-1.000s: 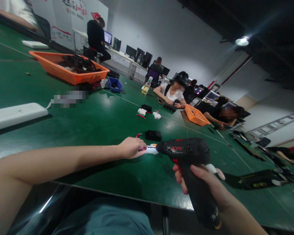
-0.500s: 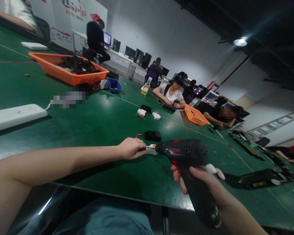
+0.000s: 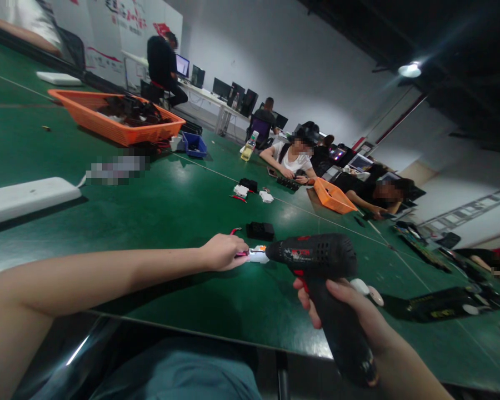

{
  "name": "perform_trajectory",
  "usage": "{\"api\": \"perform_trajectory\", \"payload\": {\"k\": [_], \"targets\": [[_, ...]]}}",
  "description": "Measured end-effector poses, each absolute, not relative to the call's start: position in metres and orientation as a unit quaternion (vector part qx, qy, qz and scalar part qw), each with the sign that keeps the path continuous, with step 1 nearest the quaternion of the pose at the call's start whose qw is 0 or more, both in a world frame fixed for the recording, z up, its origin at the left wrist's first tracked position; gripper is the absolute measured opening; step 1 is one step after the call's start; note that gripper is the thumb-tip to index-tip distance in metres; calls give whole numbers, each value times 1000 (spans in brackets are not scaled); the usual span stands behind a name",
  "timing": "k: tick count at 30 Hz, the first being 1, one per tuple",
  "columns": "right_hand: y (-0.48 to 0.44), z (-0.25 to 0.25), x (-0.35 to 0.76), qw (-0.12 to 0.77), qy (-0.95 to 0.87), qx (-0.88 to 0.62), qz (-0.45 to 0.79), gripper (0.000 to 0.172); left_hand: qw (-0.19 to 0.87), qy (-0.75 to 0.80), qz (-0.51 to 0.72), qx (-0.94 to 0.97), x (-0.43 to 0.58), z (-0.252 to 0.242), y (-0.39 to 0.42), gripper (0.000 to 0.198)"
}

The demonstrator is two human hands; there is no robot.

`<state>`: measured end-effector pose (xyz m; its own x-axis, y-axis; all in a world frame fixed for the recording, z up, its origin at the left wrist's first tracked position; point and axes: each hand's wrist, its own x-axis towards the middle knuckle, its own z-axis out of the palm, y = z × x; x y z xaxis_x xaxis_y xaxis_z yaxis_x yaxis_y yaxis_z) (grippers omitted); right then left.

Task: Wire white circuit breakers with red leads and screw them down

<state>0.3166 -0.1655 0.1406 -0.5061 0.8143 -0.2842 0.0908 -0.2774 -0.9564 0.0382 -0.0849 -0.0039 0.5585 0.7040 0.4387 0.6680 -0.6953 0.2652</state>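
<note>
My right hand (image 3: pixel 350 311) grips the handle of a black electric screwdriver (image 3: pixel 316 258) with red markings, held level with its nose pointing left. The nose meets a small white part (image 3: pixel 258 255) that my left hand (image 3: pixel 223 251) pinches against the green table (image 3: pixel 170 211); a bright glow shows at that spot. A red wire end pokes out beside my left fingers. A small black box (image 3: pixel 261 230) lies just beyond the two hands.
A large orange basket (image 3: pixel 108 119) of dark parts stands far left, a blue bin (image 3: pixel 195 145) beside it. A white strip (image 3: pixel 25 197) lies at the left. White parts (image 3: pixel 241 191), a small orange basket (image 3: pixel 333 197), circuit boards (image 3: pixel 437 305) and several seated people lie farther off.
The screwdriver drew back slightly from the part half a second ago and is pressed to it again, with the glow back at its tip. My left hand has stayed put.
</note>
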Motion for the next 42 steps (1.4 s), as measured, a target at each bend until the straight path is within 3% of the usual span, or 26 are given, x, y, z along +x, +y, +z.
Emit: {"api": "perform_trajectory", "payload": {"k": [4, 9, 17, 21, 25, 32, 42], "targets": [[-162, 141, 319, 303, -531, -409, 678, 48, 23, 402, 247, 881, 40, -2, -85, 30], [-128, 130, 326, 416, -554, -388, 608, 50, 23, 404, 240, 883, 40, -3, -83, 26], [-20, 52, 350, 545, -612, -511, 260, 41, 24, 412, 236, 880, 42, -3, -81, 29], [2, 18, 384, 488, -671, -555, 58, 54, 27, 408, 230, 883, 44, -2, -79, 29], [8, 13, 405, 353, -728, -584, -60, 61, 10, 395, 227, 890, 47, -4, -79, 28], [10, 19, 397, 110, -806, -579, -55, 58, 9, 325, 219, 920, 58, 0, -98, 22], [12, 26, 394, 62, -801, -595, -25, 48, 50, 281, 207, 936, 63, 5, -104, 21]]}}
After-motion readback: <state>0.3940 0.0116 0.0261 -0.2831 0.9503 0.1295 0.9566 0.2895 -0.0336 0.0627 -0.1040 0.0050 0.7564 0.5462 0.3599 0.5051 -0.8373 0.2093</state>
